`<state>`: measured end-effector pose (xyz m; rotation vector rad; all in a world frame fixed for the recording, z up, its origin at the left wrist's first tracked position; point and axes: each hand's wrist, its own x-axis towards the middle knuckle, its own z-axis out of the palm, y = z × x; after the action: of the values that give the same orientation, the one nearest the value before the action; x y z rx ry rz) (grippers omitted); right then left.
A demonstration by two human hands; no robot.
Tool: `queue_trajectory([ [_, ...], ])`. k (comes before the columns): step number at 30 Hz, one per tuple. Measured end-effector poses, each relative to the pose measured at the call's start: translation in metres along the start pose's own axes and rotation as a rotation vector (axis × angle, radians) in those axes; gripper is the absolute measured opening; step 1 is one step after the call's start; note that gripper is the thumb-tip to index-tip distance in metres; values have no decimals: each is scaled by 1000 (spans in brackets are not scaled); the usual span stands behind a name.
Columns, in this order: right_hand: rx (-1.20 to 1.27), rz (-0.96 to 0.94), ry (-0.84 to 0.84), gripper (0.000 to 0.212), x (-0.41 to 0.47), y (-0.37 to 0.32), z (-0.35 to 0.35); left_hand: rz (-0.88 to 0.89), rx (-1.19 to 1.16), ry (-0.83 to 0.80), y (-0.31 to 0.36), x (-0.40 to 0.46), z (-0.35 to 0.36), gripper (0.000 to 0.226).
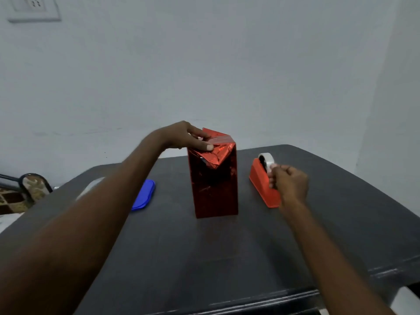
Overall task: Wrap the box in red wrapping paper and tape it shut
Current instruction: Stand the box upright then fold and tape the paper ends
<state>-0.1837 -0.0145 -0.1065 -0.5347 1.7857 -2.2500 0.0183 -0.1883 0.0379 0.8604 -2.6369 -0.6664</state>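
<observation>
A tall box (pixel 214 187) covered in shiny red wrapping paper stands upright in the middle of the dark table (pixel 204 246). Its top flaps are folded over, with one triangular flap hanging down the near face. My left hand (pixel 186 137) presses the folded paper down on the box top, thumb straight along the front edge. To the right stands a red tape dispenser (pixel 261 180) holding a white tape roll (pixel 267 160). My right hand (pixel 287 181) pinches the end of the tape at the dispenser's near side.
A blue flat lid (pixel 144 196) lies on the table left of the box, partly behind my left forearm. A patterned chair (pixel 20 192) stands off the table's left edge. A wall runs close behind the table.
</observation>
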Motion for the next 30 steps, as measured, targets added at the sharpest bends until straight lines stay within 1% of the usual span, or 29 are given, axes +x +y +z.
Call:
queue_trajectory([
  [3,-36,-156,-172,24,5,-43,20,7,4,0,1,-1,2,55],
  [7,-206,-332,-400,28,15,-90,47,1,-26,10,-1,-1,2,55],
  [9,-323,-369,-518,28,20,-106,61,12,-29,4,-1,-2,2,54],
  [12,-525,-375,-669,28,24,-123,80,21,-21,1,-1,-2,3,52],
  [15,-705,-408,-762,26,27,-132,99,13,-28,4,0,-3,3,51],
  [17,-781,-426,-794,26,29,-133,109,23,-48,10,-1,-3,3,50],
  [20,-921,-461,-841,26,30,-132,119,44,-75,-8,-2,-2,3,39],
  [22,-984,-480,-843,27,34,-128,124,69,-62,-23,-4,0,3,35],
  [24,-1067,-533,-771,33,38,-125,127,79,-61,-23,-6,1,3,35],
  [26,-1190,-580,-646,49,39,-122,125,73,-58,-15,-6,2,3,38],
  [28,-1234,-513,-592,56,41,-120,120,58,-59,-6,-5,2,4,44],
  [30,-1192,-418,-555,48,44,-115,113,38,-52,7,-2,1,4,50],
])
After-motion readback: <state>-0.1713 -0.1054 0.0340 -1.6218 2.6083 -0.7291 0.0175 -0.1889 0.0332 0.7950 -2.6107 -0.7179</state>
